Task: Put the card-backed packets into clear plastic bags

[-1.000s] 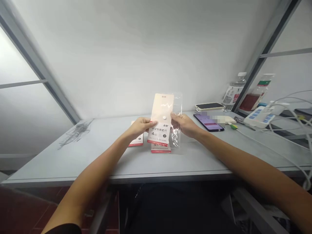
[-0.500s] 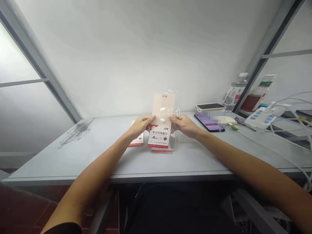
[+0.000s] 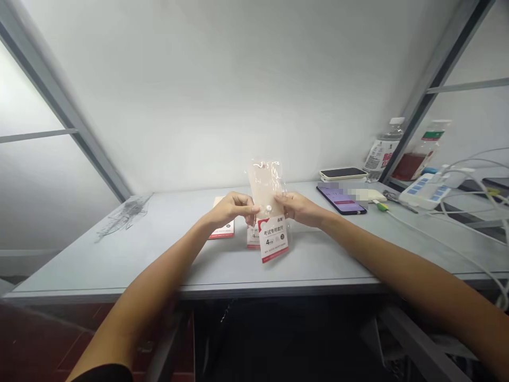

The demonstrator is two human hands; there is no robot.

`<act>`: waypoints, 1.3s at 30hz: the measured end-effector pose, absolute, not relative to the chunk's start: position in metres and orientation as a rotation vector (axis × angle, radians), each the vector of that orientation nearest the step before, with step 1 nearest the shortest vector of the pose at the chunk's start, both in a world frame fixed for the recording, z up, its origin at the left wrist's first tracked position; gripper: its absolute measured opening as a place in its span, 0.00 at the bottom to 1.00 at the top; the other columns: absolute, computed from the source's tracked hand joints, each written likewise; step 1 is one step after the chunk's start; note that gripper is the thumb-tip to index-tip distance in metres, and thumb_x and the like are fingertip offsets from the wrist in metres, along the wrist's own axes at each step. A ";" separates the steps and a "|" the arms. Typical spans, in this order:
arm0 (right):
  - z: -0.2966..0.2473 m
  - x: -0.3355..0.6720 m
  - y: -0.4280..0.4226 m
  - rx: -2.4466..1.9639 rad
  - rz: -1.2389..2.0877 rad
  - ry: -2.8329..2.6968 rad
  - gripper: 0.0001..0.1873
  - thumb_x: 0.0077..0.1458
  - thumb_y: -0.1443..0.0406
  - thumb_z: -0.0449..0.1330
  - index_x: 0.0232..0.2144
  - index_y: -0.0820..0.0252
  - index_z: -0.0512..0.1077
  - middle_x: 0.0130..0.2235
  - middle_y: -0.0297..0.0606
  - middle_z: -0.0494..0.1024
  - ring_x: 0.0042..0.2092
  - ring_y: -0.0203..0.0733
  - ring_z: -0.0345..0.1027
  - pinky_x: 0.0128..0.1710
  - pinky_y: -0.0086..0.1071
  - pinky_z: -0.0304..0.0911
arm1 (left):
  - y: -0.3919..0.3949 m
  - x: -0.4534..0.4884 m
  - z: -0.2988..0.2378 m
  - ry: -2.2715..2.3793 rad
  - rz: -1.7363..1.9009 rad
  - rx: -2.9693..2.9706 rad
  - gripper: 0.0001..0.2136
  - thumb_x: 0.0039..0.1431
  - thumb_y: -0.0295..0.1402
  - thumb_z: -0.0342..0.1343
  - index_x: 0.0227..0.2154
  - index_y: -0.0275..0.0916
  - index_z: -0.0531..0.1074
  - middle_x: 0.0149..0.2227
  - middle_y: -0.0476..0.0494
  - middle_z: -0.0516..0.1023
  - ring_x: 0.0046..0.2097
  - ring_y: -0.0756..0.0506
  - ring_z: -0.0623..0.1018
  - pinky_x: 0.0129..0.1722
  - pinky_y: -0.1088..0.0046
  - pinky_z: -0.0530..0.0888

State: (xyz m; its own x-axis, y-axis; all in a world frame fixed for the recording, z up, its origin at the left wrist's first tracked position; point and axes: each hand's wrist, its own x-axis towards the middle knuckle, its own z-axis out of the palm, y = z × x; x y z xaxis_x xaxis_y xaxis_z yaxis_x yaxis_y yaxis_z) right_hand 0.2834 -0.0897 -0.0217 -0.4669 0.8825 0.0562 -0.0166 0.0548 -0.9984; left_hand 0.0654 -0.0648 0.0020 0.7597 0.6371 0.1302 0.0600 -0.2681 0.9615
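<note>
My left hand [image 3: 234, 208] and my right hand [image 3: 301, 208] hold a clear plastic ruler-set pouch [image 3: 265, 187] upright above the desk, tilted slightly. Each hand pinches one side edge with the thumb in front. A white snap button [image 3: 269, 208] sits at mid-height, above a white and red printed label [image 3: 273, 239]. Directly behind the pouch, a second similar packet [image 3: 253, 239] lies on the desk, mostly covered. Another packet [image 3: 223, 231] lies beside it, partly hidden by my left hand.
On the desk [image 3: 159, 260], a lit phone [image 3: 344, 204] and a cased phone [image 3: 344, 174] lie to the right. Beyond are two bottles, clear [image 3: 384, 151] and dark-filled [image 3: 421, 154], a power strip [image 3: 425, 191] and loose white cables [image 3: 449, 246]. Dark scribble marks [image 3: 127, 215] are at left.
The pouch has come down a little and turned, its lower label swinging to the right. My left fingers have shifted on its edge; both hands still hold it.
</note>
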 end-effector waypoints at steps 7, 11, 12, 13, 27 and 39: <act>-0.029 0.282 -0.085 -0.869 1.482 -1.561 0.21 0.51 0.49 0.57 0.30 0.64 0.73 0.31 0.40 0.78 0.32 0.40 0.72 0.32 0.31 0.66 | -0.071 0.068 0.001 0.690 0.674 1.921 0.17 0.48 0.43 0.58 0.15 0.36 0.62 0.14 0.52 0.65 0.18 0.55 0.65 0.19 0.77 0.62; -0.026 0.278 -0.086 -0.902 1.392 -1.548 0.20 0.51 0.50 0.57 0.29 0.64 0.71 0.26 0.38 0.76 0.28 0.38 0.70 0.28 0.30 0.65 | -0.067 0.067 -0.003 0.746 0.803 1.932 0.20 0.51 0.45 0.55 0.15 0.37 0.58 0.13 0.54 0.60 0.16 0.57 0.61 0.17 0.78 0.58; -0.026 0.278 -0.086 -0.917 1.359 -1.535 0.20 0.51 0.50 0.57 0.31 0.63 0.71 0.26 0.37 0.76 0.27 0.37 0.70 0.26 0.29 0.65 | -0.066 0.067 -0.003 0.731 0.815 1.922 0.21 0.52 0.45 0.54 0.15 0.37 0.57 0.13 0.54 0.60 0.16 0.57 0.61 0.17 0.78 0.58; -0.025 0.277 -0.086 -0.931 1.325 -1.525 0.20 0.52 0.50 0.56 0.33 0.62 0.70 0.26 0.36 0.75 0.26 0.36 0.69 0.25 0.29 0.65 | -0.065 0.067 -0.003 0.702 0.807 1.910 0.21 0.53 0.46 0.53 0.15 0.37 0.57 0.14 0.54 0.61 0.16 0.56 0.62 0.17 0.78 0.58; -0.029 0.273 -0.088 -0.974 1.403 -1.719 0.21 0.54 0.49 0.52 0.41 0.58 0.65 0.31 0.37 0.76 0.28 0.37 0.72 0.24 0.28 0.67 | -0.071 0.071 -0.004 0.591 0.794 1.840 0.20 0.51 0.45 0.54 0.14 0.36 0.61 0.17 0.47 0.71 0.20 0.52 0.70 0.22 0.74 0.67; -0.025 0.275 -0.088 -0.937 1.175 -1.689 0.24 0.54 0.54 0.55 0.48 0.58 0.56 0.25 0.34 0.76 0.26 0.39 0.71 0.25 0.30 0.68 | -0.069 0.074 -0.007 1.162 1.067 2.163 0.21 0.54 0.41 0.50 0.13 0.38 0.50 0.14 0.54 0.53 0.18 0.55 0.58 0.18 0.76 0.53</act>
State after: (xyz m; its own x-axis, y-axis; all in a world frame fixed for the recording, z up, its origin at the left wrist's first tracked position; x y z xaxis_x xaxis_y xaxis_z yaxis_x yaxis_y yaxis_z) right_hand 0.2755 -0.0880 -0.0249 -0.3554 0.9075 0.2239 0.1058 0.2771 -0.9550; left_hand 0.0738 -0.0695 -0.0070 0.3426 0.8426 0.4155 0.4857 -0.5374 0.6894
